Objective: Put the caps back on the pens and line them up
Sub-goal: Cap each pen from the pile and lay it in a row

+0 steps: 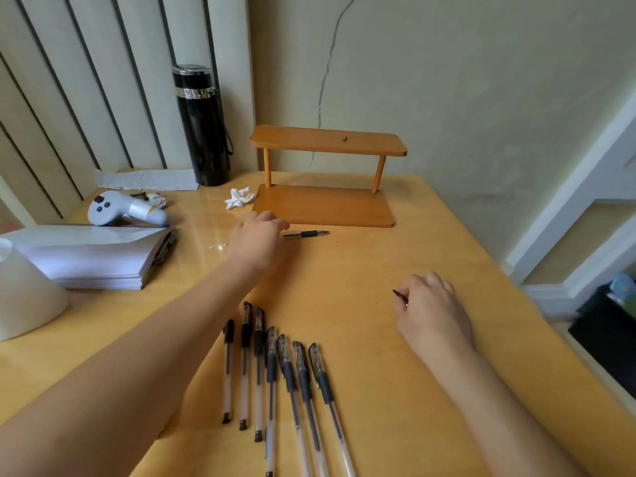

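A: Surface and room?

B: 1 yellow wooden table (378,256), set in a corner. Behind it stood a cream wall (481,98) with 1 long crack, and a pale slatted panel (86,80) to the left.

A: Containers?

B: 1 black flask (201,129), upright at the back by the panel, lid on, contents hidden. 1 wooden shelf (327,206) of 2 boards stood against the wall, with 1 small dark piece (344,139) on the top board, too small to name.

A: Loose items?

B: 1 crumpled tissue (238,198) lay just left of the shelf. At the left edge were 1 white controller (113,208), 1 stack of paper (86,263) and 1 white cone (27,297).

A: Pens?

B: 1 row of 7 capped pens (272,373) lay side by side at the near edge, caps pointing away and fanning slightly. 1 uncapped pen (306,234) lay flat just in front of the shelf, tip to the right.

A: Hands?

B: The left hand (256,242) was stretched out over the back end of that pen with its fingers bent down. I could not tell whether it pinched the pen or only touched it. The right hand (433,311) rested on the table well to the right, curled and pinching 1 dark cap (400,297) that stuck out past its fingers.
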